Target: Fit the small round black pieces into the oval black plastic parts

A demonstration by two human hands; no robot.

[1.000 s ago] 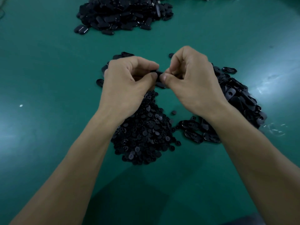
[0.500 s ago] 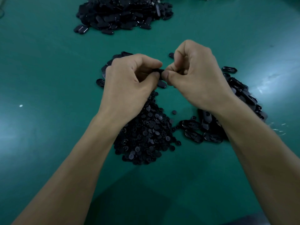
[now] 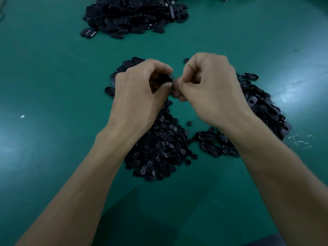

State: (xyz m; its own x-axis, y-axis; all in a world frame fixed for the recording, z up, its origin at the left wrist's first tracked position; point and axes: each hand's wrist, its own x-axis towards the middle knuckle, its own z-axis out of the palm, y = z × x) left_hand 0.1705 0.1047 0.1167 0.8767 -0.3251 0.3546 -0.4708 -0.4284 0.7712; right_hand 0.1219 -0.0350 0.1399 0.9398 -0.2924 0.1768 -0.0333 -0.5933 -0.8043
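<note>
My left hand [image 3: 140, 93] and my right hand [image 3: 209, 86] meet fingertip to fingertip above the green table. The left hand pinches an oval black part [image 3: 169, 78], only its dark edge showing between thumb and forefinger. The right hand's thumb and curled fingers press against that same part; whatever small piece it holds is hidden. Below the hands lies a heap of small round black pieces [image 3: 159, 148]. A heap of oval black parts [image 3: 262, 107] spreads to the right, partly under my right forearm.
A large pile of black oval parts [image 3: 134, 16] sits at the far edge of the green table [image 3: 53, 77]. A few oval parts [image 3: 122, 70] lie behind my left hand. One loose round piece [image 3: 189, 123] lies between the heaps.
Both hands stay joined at the fingertips. They have shifted slightly nearer, and the right hand's fingers have curled tighter against the part.
</note>
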